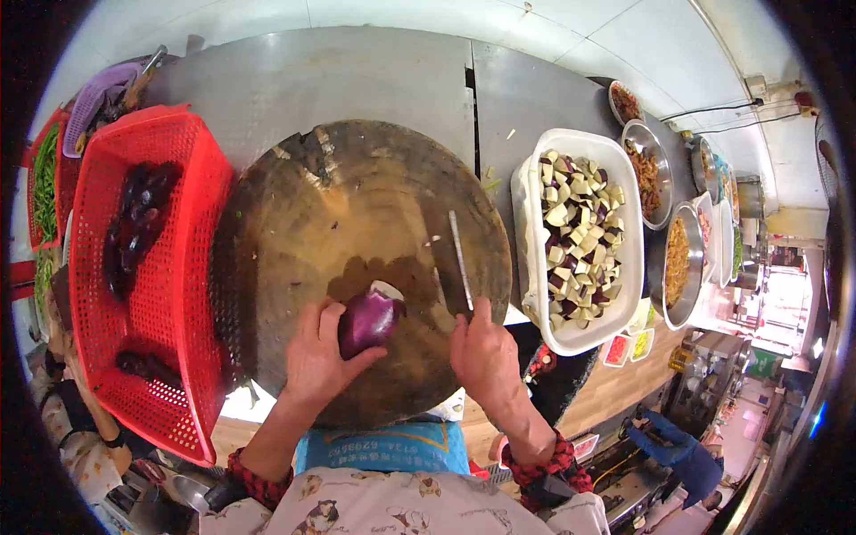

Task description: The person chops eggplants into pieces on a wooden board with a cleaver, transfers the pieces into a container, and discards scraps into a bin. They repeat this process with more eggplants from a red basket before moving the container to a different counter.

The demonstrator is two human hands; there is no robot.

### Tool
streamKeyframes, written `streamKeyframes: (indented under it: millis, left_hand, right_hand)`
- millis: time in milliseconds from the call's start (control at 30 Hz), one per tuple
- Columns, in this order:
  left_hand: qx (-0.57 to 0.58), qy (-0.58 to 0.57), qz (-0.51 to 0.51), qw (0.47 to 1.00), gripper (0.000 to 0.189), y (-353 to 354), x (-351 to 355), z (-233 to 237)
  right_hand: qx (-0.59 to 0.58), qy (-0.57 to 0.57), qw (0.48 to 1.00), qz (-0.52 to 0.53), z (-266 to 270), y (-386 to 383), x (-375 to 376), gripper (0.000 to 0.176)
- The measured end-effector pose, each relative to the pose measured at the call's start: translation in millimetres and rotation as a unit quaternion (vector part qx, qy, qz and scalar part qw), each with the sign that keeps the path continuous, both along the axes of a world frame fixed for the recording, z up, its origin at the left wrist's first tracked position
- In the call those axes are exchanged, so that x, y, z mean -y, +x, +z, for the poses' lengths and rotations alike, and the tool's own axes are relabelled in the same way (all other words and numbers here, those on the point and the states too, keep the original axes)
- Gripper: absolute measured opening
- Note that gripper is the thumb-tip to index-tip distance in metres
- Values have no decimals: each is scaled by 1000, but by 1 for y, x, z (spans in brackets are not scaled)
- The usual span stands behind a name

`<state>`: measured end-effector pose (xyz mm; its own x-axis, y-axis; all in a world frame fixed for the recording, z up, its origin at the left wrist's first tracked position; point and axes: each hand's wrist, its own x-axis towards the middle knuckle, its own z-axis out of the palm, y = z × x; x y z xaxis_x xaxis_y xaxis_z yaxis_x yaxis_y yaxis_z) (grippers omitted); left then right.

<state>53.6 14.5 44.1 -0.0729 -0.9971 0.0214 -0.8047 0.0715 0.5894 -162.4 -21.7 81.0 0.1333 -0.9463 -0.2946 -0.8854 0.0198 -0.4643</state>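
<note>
Left: one large red basket (201, 232) holding dark eggplants (138, 218), overlapping, exact count unclear. Centre: one round chopping block (357, 196). On its near half, left hand (316, 352) grips one purple eggplant (366, 325), pale at its far end. Right of it, one knife (460, 259), handle clenched in right hand (486, 352). Right: one white tub (530, 241), eggplant pieces (580, 236) uncountable.
</note>
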Motion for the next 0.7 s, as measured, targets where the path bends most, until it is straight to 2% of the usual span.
streamKeyframes:
  millis: [33, 67, 133, 267, 333, 367, 433, 500, 567, 700]
  left_hand:
    - [-28, 48, 51, 997, 49, -3, 2, 1]
    - [-26, 47, 51, 997, 49, -6, 3, 0]
    - [-207, 182, 217, 936, 50, -11, 6, -4]
    - [-115, 215, 248, 938, 41, -30, -4, -10]
    - [-133, 61, 247, 958, 34, -33, -10, -29]
    - [-135, 63, 248, 957, 34, -32, -11, -37]
    - [-168, -6, 220, 961, 34, -27, -12, -49]
    - [-166, -32, 203, 964, 34, -24, -11, -52]
    - [-165, -58, 186, 967, 34, -21, -12, -56]
    - [-177, -55, 190, 964, 34, -17, -12, -61]
  right_hand:
    - [7, -32, 999, -18, 6, 2, 2, 23]
    - [8, -32, 999, -19, 13, 4, -2, 23]
    - [14, 0, 999, 31, 28, 10, -24, 22]
    - [30, 70, 997, 7, 45, 29, -55, 20]
    - [19, 92, 996, 8, 49, 26, -65, 21]
    - [9, 112, 994, 9, 52, 25, -68, 21]
    - [1, 120, 992, 27, 59, 23, -69, 22]
    - [-6, 129, 991, 46, 64, 21, -66, 22]
    - [-33, 199, 978, 45, 66, 20, -59, 23]
    - [5, 190, 979, 71, 56, 20, -49, 23]
